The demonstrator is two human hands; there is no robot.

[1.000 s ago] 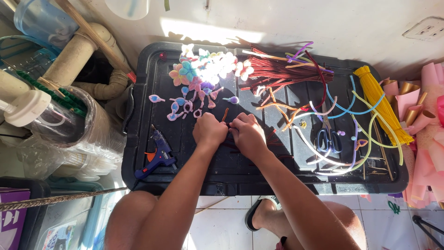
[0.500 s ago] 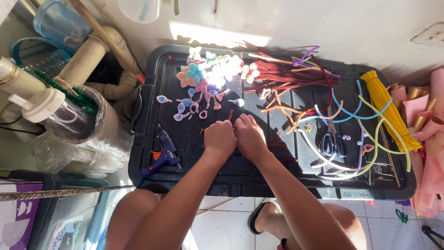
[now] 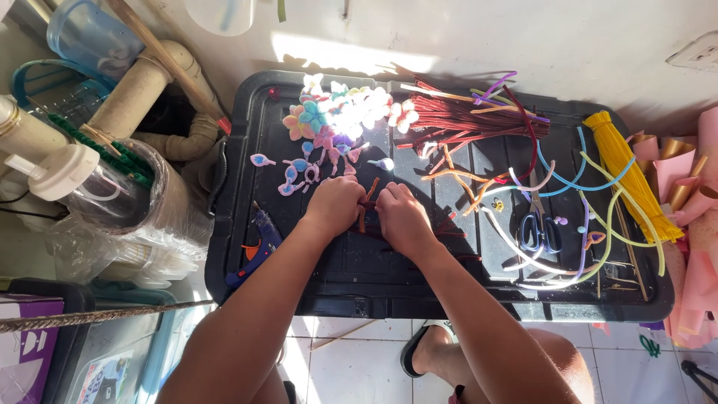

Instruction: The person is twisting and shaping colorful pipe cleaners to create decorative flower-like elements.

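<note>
A big black lid [image 3: 299, 288] is being used as a worktop, wall on its far side. Over its middle, a dark red pipe cleaner [image 3: 364, 212] is pinched between the left hand [image 3: 334, 205] and the right hand [image 3: 402, 218], fingers closed on it. Looks like a twisting or bending step; a tight, steady pinch is probably needed next. Bottom left, a purple printed box [image 3: 24, 343] can be seen.

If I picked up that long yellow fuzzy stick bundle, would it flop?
Probably a little. The yellow bundle lies straight, so it likely holds shape, but loose stems nearby curve freely, suggesting they bend easily. It looks thin and fuzzy, so likely light and not slippery.
</note>
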